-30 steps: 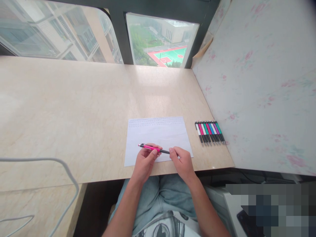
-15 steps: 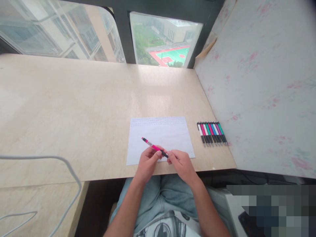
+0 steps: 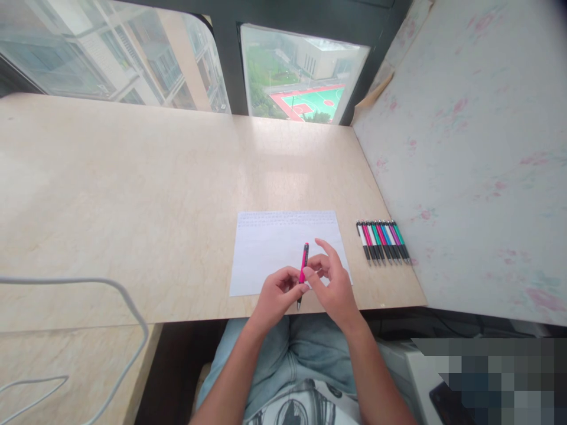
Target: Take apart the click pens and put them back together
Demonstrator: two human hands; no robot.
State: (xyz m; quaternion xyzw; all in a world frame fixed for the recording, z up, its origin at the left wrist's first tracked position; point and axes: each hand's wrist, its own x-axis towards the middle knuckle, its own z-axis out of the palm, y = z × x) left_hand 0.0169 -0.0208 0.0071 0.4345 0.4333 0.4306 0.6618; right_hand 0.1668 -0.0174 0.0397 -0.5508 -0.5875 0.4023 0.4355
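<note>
So from the head cam I see the left hand [image 3: 278, 293] pinching the pink pen [image 3: 304, 260] low on its barrel. Its long axis points straight away, over the sheet of paper [image 3: 266, 251]. The right hand [image 3: 337, 284] is just right of it with fingers loosely spread, and the row of pens [image 3: 383, 241] is further right.

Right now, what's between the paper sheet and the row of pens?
Only a bare strip of desk, per the head view. The pink pen, held in the left hand, is over the paper sheet's near edge, not in that gap.
</note>
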